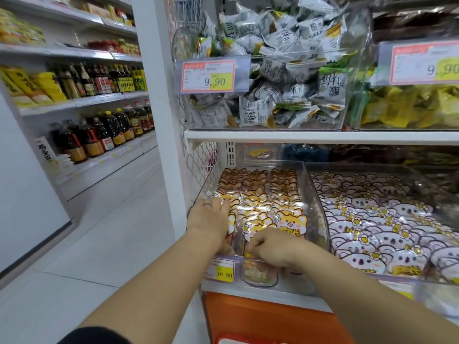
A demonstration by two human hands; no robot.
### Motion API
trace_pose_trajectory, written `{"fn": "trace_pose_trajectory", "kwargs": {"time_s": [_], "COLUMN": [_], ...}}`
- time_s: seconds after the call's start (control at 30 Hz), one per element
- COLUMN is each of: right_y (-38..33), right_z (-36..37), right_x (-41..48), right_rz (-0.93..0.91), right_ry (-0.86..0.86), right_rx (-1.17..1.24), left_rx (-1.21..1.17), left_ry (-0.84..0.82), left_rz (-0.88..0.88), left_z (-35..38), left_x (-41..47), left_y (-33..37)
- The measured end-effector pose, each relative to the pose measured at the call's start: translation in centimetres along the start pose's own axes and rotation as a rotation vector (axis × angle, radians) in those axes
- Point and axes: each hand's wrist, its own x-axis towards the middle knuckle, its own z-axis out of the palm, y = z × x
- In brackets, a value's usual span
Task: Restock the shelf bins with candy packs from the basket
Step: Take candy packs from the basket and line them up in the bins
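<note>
A: Where are the hands?

B: Both are in the clear bin on the lower shelf, among the fox packs that stand there in rows. The left hand lies flat on the left row with its fingers straight, gripping nothing that I can see; its thumb is lost behind the bin's front wall.

A: And the right?

B: The right hand is at the bin's front with its fingers curled onto the lower edge of the front pack. It seems to pinch that pack (the thumb is hidden under the hand, so the hold shows only from above).

A: What is beside the bin?

B: To the right is a second bin of koala packs, cut off at the frame's edge. A price tag hangs on the shelf lip below the left hand, partly covered by the wrist.

A: Is the basket in view?

B: Only a red rim at the bottom edge, cut off; I cannot tell what it is. The bottles down the aisle are blurred, and their labels are unreadable.
</note>
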Motion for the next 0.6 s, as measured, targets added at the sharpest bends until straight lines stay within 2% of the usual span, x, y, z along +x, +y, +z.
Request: {"fn": "trace_pose_trajectory", "kwargs": {"time_s": [0.17,0.2,0.27,0.37,0.5,0.6], "right_y": [0.5,0.4,0.0,-0.8,-1.7,-2.5], "right_z": [-0.1,0.0,0.0,-0.6,-1.3,-0.7], "right_x": [-0.3,-0.4,-0.6,-0.7,0.4,1.0], "right_rz": [-0.037,-0.056,-0.1,-0.116,-0.048,-0.02], "right_ry": [0.033,0.036,0.028,-0.079,-0.231,-0.199], "right_rx": [0.065,0.045,-0.044,-0.21,-0.329,-0.484], "left_rx": [-0.291,-0.379,-0.542,-0.558,-0.452,-0.423], "left_ry": [0.236,0.198,0.015,-0.287,-0.439,-0.524], "left_rz": [0.187,0.214,0.275,0.293,0.264,0.185], "left_z": [-1.4,-1.1,-0.3,0.0,0.2,0.3], "left_x": [-3.1,-3.2,-3.0,-2.3,-0.7,0.0], "left_y": [-1.3,-1.3,-0.9,-0.3,0.6,1.1]}}
